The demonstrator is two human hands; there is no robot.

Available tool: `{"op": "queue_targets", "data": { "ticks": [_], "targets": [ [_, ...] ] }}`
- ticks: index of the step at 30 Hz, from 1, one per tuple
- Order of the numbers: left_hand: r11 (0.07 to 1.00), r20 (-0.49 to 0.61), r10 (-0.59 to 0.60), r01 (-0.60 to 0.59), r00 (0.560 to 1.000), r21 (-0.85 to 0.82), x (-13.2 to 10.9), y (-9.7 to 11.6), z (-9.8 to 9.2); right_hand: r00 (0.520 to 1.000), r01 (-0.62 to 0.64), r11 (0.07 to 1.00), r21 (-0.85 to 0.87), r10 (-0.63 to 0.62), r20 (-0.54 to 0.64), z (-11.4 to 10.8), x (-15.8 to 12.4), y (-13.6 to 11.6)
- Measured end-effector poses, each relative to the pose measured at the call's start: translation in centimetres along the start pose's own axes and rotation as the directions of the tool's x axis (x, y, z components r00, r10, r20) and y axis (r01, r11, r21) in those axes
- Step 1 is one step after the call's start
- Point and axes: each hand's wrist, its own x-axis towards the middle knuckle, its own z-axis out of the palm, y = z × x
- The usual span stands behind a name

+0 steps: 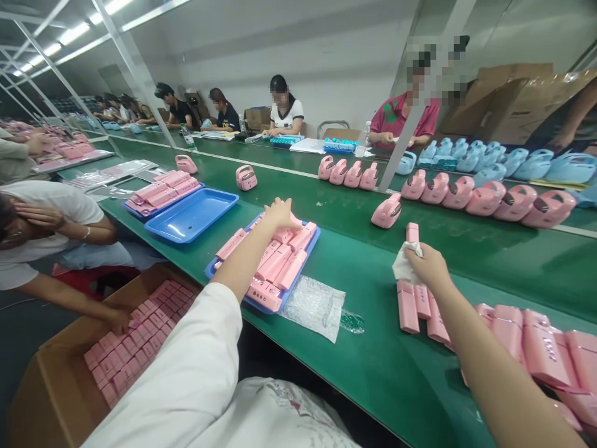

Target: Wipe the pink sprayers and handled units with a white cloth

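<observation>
My left hand point(278, 214) reaches over the far end of a blue tray point(313, 239) filled with pink plastic housings point(275, 264). Its fingers bend down around one of the pink housings there; the fingertips are hidden. In my right hand point(428, 266) is a crumpled white cloth point(405, 264), pinched between the fingers. Just beyond that hand a pink piece point(412, 232) shows, and whether the fingers touch it I cannot tell. Closer to me, a row of pink housings point(408, 308) stands on the green table, running under my right forearm.
Clear bubble wrap point(314, 305) lies beside the tray. An empty blue tray point(191, 214) is further left. Pink handled units point(459, 191) line the green belt point(321, 202). On the left, a co-worker's hand point(119, 320) reaches into a cardboard box point(60, 373) of pink parts.
</observation>
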Motion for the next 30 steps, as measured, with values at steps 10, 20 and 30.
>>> {"op": "queue_targets", "data": {
  "ticks": [10,20,30],
  "targets": [
    [0.975,-0.201,0.097,-0.134,0.975,-0.177,-0.1,1.3,0.5,0.987,0.046,0.993,0.104,-0.061,0.148,1.1,-2.4,-0.9],
    [0.483,-0.402,0.198,-0.446,0.894,-0.754,-6.0,3.8,-2.6,0.862,0.284,0.959,0.01,-0.259,0.436,7.5,-4.7,-6.0],
    [-0.315,-0.268,0.184,-0.202,0.946,-0.927,-14.1,3.6,-0.5,0.834,0.377,0.926,0.01,-0.345,0.431,10.7,-1.4,-11.3]
  ]
}}
